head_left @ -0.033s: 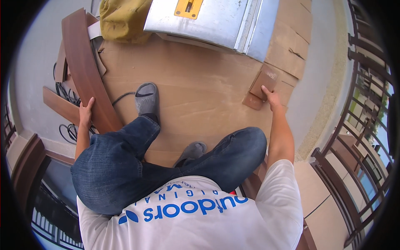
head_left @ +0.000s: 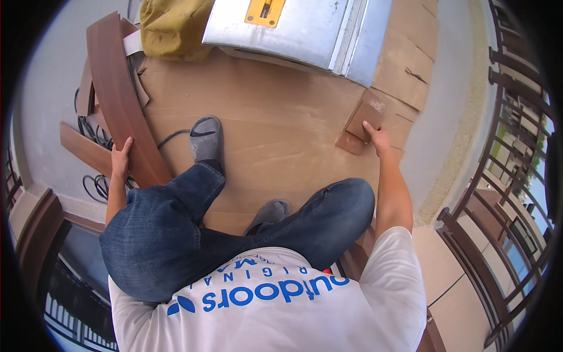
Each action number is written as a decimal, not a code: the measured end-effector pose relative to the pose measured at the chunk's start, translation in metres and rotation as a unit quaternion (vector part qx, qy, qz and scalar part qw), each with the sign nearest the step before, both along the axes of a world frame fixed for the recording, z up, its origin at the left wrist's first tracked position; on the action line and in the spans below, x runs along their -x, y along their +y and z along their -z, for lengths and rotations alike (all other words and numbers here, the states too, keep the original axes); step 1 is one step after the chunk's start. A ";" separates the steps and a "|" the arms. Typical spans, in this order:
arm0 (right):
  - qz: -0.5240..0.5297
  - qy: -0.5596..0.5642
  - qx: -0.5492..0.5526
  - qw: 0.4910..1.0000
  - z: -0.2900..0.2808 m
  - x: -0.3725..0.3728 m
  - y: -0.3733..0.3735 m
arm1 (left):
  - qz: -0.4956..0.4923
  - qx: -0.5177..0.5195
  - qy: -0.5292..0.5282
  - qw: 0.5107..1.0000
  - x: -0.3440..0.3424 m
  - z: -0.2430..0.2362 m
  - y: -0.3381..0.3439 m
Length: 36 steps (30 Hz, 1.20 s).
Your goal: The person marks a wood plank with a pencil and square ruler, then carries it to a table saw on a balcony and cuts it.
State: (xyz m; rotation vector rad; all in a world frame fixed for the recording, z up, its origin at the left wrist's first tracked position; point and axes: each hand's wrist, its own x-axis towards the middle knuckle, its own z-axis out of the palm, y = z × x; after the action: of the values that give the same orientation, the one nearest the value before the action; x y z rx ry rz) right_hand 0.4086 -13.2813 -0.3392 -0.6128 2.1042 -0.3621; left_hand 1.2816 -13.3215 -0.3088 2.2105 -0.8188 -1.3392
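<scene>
A long reddish-brown wood plank (head_left: 124, 100) slants from the far left down to my bent leg. At its left edge my left hand (head_left: 121, 159) grips it, with a thumb on the top face and the other fingers mostly hidden. On the right, my right hand (head_left: 377, 138) holds a short brown board (head_left: 367, 115), its thumb pressed on the top face. Another short board piece (head_left: 350, 142) pokes out from under that one at the near side. Both short pieces are over the cardboard sheet (head_left: 264, 111), just below the corner of the metal box.
A silver metal box (head_left: 311, 35) with a yellow latch plate stands ahead, beside a mustard-yellow bag (head_left: 173, 29). Black cables (head_left: 97, 132) and more planks (head_left: 85, 146) lie at the left. A brown metal railing (head_left: 498, 117) runs along the right. My grey slipper (head_left: 206, 141) rests on the cardboard.
My right hand and the short boards have shifted slightly to the left. My left hand and the long plank are where they were.
</scene>
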 end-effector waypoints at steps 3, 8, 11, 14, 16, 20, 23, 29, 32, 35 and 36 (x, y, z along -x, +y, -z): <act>-0.067 0.023 -0.012 0.997 0.022 -0.031 0.016 | 0.015 0.011 -0.004 1.000 0.001 0.006 -0.007; -0.115 0.066 -0.064 0.989 0.003 -0.042 -0.001 | 0.004 0.026 -0.006 1.000 0.010 -0.002 -0.008; -0.072 0.111 -0.021 0.991 -0.028 -0.031 -0.004 | -0.002 0.021 -0.007 1.000 0.012 -0.003 -0.008; -0.064 0.164 -0.001 0.984 -0.061 -0.018 -0.006 | -0.001 0.044 -0.017 0.999 0.011 -0.002 -0.008; -0.021 0.135 0.052 0.989 -0.094 -0.004 -0.039 | -0.022 0.058 -0.007 0.998 0.010 0.003 -0.007; -0.129 0.185 0.230 0.947 -0.182 0.004 -0.223 | -0.032 0.049 -0.036 0.998 0.016 -0.008 -0.012; -0.273 0.200 0.363 0.868 -0.217 -0.037 -0.400 | -0.069 0.064 0.000 0.996 0.018 -0.009 0.003; -0.361 0.140 0.193 0.902 -0.163 -0.057 -0.603 | -0.005 -0.022 -0.152 0.988 0.019 -0.022 -0.042; -0.244 -0.052 -0.010 0.968 -0.115 -0.068 -0.639 | -0.028 -0.056 -0.229 0.972 0.009 -0.021 -0.010; -0.244 -0.137 -0.189 0.941 -0.113 -0.018 -0.671 | -0.054 -0.046 -0.184 0.980 0.017 -0.023 -0.009; -0.228 -0.115 -0.179 0.950 -0.116 -0.001 -0.681 | -0.055 -0.036 -0.173 0.983 0.019 -0.018 -0.016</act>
State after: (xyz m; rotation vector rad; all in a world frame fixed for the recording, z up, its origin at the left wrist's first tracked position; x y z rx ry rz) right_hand 0.4096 -13.9618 -0.2233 -0.7707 1.6828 0.1990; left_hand 1.2624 -13.3373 -0.2904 2.5484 -0.7590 -0.9600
